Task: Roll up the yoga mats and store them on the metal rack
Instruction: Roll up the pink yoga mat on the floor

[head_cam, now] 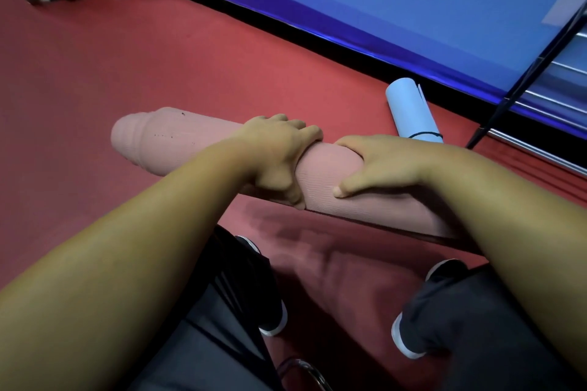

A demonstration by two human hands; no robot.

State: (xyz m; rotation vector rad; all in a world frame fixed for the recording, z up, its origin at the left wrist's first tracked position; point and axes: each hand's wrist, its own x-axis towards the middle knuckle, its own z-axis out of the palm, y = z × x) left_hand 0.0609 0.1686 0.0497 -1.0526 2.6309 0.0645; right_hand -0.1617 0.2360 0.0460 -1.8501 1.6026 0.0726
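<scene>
Red floor [95, 73]: pink mat [178, 143] fully rolled, mid-floor. Metal rack [536, 154] at right edge, blue mat [409, 111] rolled and banded beside it. Left hand [279, 155] and right hand [381, 165] wrap the pink roll's middle. Rolling looks done; next, lift level and carry to rack.

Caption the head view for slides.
Left hand and right hand grip rolled pink yoga mat; rolled blue yoga mat on red floor.

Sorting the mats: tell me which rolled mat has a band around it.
The light blue mat; a dark band circles its near end. The pink mat shows none.
</scene>
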